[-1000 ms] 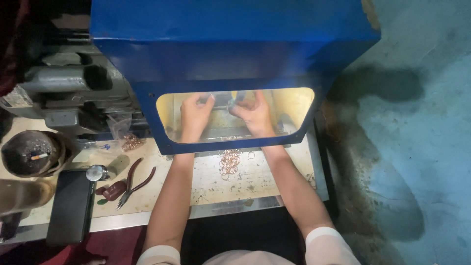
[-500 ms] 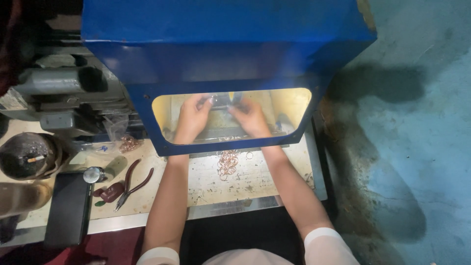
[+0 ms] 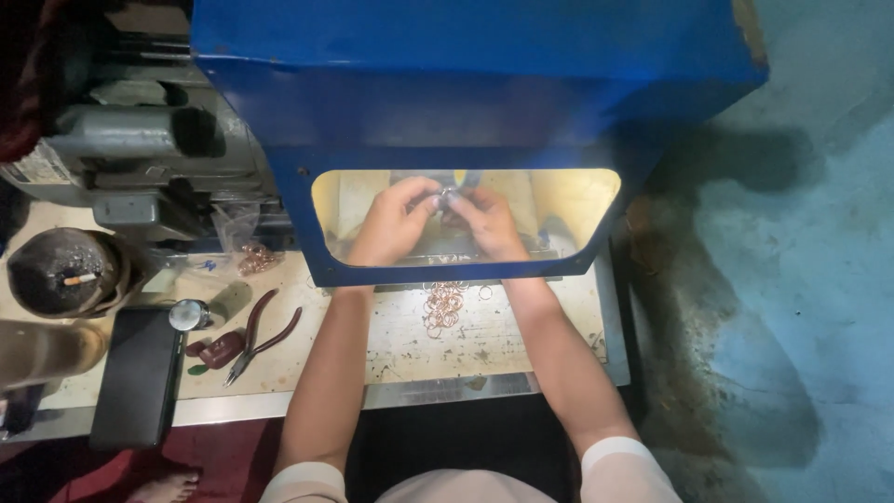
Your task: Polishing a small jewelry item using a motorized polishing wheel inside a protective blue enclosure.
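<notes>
Head camera looks down on a worn, pale surface [image 3: 521, 345] with a blue hood [image 3: 466, 102] over its far half. At the far left stands a dark bowl [image 3: 60, 270] with a cigarette lying in it; next comes a black phone [image 3: 138, 377], a small round metal cap [image 3: 189, 314], then red-handled pliers [image 3: 256, 340]. Nearer the hood's left corner sits a clear bag of copper rings [image 3: 250, 253].

Through the hood's lit window [image 3: 559, 205], the left hand [image 3: 391, 224] and the right hand [image 3: 489, 224] meet at its middle. Both pinch one small ring [image 3: 447, 196], fingertips together on it from either side. The grip of each hand looks closed tight on the ring, thumbs and forefingers pressed in, the other fingers curled. Whether the ring touches any tool inside the hood cannot be told.

Just below the window, between the forearms, lies a loose pile of copper rings [image 3: 445, 305] on the surface.

Working such a small piece well seems to call for a steady fingertip hold, wrists resting low on the window's edge, and the ring kept in the light.
</notes>
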